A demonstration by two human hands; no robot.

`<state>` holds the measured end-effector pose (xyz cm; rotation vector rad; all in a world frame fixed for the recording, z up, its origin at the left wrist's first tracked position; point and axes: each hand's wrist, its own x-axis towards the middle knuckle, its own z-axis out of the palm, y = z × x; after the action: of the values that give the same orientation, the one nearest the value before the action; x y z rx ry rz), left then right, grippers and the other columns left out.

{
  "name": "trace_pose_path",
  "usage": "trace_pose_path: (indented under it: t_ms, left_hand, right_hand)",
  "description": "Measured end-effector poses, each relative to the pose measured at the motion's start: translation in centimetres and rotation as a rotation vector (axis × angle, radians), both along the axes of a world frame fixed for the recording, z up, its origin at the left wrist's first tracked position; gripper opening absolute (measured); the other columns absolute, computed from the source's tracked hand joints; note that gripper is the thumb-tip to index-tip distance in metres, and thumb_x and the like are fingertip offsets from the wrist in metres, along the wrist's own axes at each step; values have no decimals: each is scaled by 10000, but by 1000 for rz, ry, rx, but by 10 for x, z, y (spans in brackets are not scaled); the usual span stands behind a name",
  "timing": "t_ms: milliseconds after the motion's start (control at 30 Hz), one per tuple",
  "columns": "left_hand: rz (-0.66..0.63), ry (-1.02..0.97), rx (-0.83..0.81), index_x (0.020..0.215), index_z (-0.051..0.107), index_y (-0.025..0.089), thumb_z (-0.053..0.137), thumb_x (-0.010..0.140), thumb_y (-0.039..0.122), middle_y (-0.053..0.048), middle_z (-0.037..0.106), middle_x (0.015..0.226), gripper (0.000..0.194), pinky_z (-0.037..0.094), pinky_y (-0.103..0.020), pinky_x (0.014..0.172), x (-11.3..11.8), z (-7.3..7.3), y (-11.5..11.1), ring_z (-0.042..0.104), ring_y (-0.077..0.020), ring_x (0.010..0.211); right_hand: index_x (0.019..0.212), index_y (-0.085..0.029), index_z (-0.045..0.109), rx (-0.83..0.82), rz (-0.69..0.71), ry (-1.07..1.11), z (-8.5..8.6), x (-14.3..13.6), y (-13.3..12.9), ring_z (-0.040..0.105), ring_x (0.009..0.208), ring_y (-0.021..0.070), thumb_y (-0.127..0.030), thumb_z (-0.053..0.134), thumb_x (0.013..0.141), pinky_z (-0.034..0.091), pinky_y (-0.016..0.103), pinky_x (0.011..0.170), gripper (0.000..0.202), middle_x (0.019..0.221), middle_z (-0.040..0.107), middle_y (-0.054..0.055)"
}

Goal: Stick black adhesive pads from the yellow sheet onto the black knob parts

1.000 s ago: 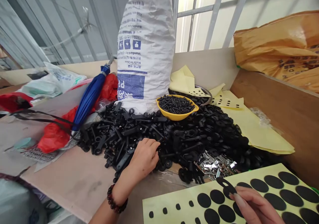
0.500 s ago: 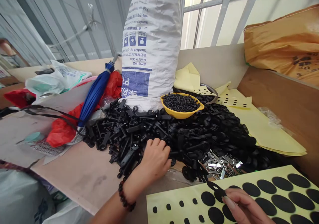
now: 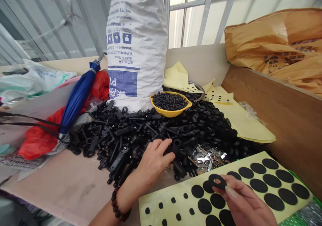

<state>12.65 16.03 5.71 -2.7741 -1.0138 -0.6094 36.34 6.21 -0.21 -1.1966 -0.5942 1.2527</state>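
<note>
My left hand point(image 3: 154, 160), with a beaded bracelet on the wrist, reaches to the front edge of a heap of black plastic parts point(image 3: 136, 128). Its fingers are apart, and the thumb and forefinger are near a black part with a ring-shaped end point(image 3: 176, 145). Between the thumb and fingers of my right hand point(image 3: 243, 197) is a black ring-ended part point(image 3: 217, 181), over a yellow sheet point(image 3: 157, 221) bearing black ovals and small dots. Small silver metal pieces point(image 3: 208, 157) lie just behind the sheet.
A yellow bowl point(image 3: 169, 113) of black screw-like pieces stands behind the heap, before a tall white sack point(image 3: 141, 45). A blue umbrella point(image 3: 79, 97) and red bags point(image 3: 41, 138) lie left. More yellow sheets point(image 3: 246, 125) and a brown sack point(image 3: 274, 48) are at right.
The view has shifted to the right. My left hand's fingers have spread near the ring-ended part. My right hand has turned its black part so that the ring faces the camera more.
</note>
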Motion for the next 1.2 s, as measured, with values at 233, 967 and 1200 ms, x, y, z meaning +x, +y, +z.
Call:
trace_pose_path:
  t_ms: [233,967,1200]
  left_hand:
    - [-306,-365,-290,909,645,183,490,901,124,-57,603,942,166,455,-217,733,35,-39,-64,546,-143,837]
    - [168,-916,-1633,1171,494,182,575,689,200,-1,651,835,489,370,-151,355,47,-50,-70,482,-43,393]
    - [121,-774,-1572,1058,638,166,502,753,186,6,617,781,334,342,-180,452,34,-45,-64,492,-63,475]
  right_hand:
    - [803,-221,752,-44,83,323,17,-28,13,646,784,183,-412,851,614,551,258,740,287,821,731,37]
    - [538,-207,617,0,272,28,30,-15,5,549,786,214,-395,764,691,475,291,682,284,821,604,36]
    - [534,-194,577,-99,341,-75,14,-7,-5,500,727,195,-409,751,698,416,277,600,321,889,589,47]
